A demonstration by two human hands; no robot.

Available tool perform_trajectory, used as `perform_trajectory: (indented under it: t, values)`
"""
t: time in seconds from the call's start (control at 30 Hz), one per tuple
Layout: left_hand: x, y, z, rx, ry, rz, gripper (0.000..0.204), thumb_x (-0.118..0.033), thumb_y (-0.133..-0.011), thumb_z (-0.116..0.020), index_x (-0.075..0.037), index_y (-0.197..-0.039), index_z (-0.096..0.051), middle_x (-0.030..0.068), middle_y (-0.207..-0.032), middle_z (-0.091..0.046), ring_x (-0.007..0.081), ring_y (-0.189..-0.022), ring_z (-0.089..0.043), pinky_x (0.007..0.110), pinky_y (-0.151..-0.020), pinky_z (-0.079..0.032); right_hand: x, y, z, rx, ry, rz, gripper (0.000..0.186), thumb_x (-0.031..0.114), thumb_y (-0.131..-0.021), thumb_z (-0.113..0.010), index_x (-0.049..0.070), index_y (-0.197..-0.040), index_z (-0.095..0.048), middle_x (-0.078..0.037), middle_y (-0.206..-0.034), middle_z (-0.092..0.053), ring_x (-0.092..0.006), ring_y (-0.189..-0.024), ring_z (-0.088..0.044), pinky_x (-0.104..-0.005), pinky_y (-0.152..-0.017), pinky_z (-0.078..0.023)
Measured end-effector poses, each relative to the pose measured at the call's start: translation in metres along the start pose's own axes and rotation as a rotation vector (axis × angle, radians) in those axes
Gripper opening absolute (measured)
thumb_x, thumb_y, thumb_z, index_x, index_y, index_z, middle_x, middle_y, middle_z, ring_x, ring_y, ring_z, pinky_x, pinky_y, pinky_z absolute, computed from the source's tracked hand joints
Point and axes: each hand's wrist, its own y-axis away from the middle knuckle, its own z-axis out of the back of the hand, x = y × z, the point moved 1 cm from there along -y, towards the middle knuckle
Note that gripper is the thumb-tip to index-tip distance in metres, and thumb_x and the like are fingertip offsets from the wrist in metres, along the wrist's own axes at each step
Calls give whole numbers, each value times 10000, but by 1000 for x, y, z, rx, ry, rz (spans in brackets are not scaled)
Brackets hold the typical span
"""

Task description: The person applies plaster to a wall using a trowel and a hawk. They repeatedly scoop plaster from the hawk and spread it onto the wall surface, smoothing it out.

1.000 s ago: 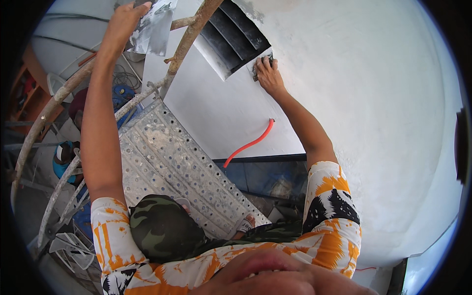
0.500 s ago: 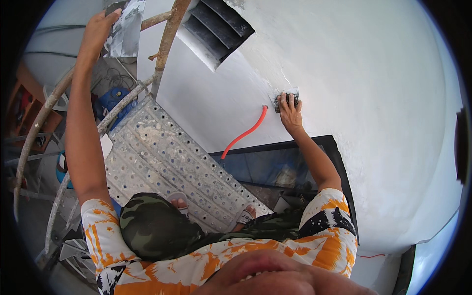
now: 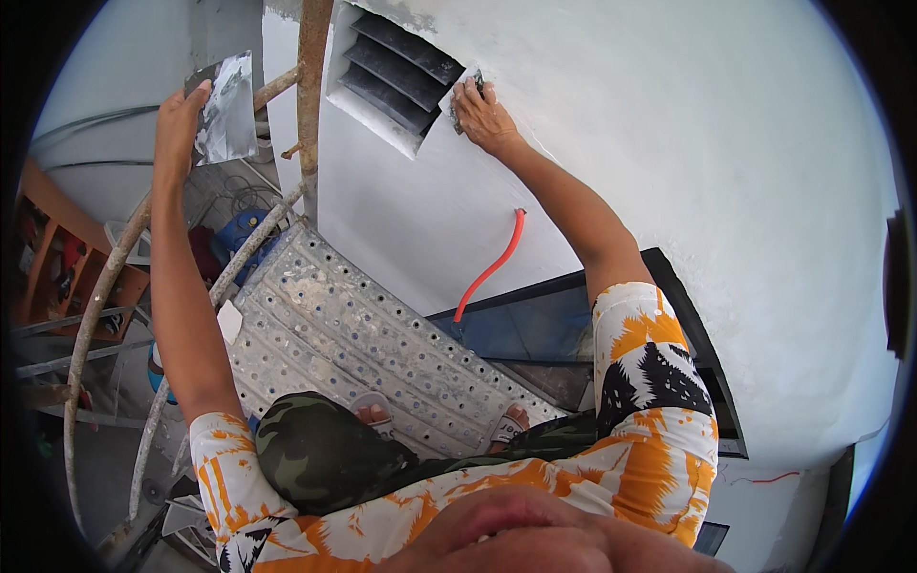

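Out to the left, my left hand point(image 3: 179, 124) grips a flat metal plate point(image 3: 229, 110) by its edge, with white wall putty smeared over its face. My right hand point(image 3: 485, 119) is closed round a small flat putty scraper point(image 3: 472, 74) and presses it to the white wall point(image 3: 573, 143), beside the right edge of a vent opening point(image 3: 396, 76) with dark slats. Fingers hide part of the scraper. Below my right forearm a red flexible tube point(image 3: 499, 258) comes out of the wall.
I stand on a perforated metal scaffold platform point(image 3: 325, 315). Rusty scaffold pipes point(image 3: 311, 105) rise at its far left end and curve along the left side. A dark-framed window point(image 3: 535, 320) lies right of the platform. Orange shelving point(image 3: 72, 253) stands on the floor below.
My right hand has moved the scraper from beside the red tube up and left to the vent's edge. My left hand with the plate has come lower and nearer.
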Motion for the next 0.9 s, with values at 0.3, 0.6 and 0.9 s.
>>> perform_trajectory:
  t: [0.3,0.6,0.9]
  values:
    - [4,5,9,-42,9,18,274,-265,-997,-625,1,-1018,-689,4,-882,-667,77,-745,-579,244,-699,-466,-11,143,6,117,-151,-220,485,236,-943,-518,104,-1409,-543,-123,-1469,-460,-326,-1323,-438,-552,-948,-398]
    - [1,6,-3,-56,36,-19,278,-259,-1003,-616,1,-1073,-686,-1,-911,-682,69,-751,-580,241,-708,-470,-4,256,67,348,-373,-277,459,177,-921,-536,54,-1361,-581,-115,-1426,-485,-315,-1298,-448,-526,-942,-374]
    - [2,2,-3,-84,-29,-100,275,-275,-999,-617,-18,-955,-703,-50,-816,-622,50,-712,-507,232,-653,-415,-24,35,6,17,-146,113,417,208,-947,-503,76,-1325,-623,-69,-1396,-504,-264,-1328,-420,-436,-1040,-357]
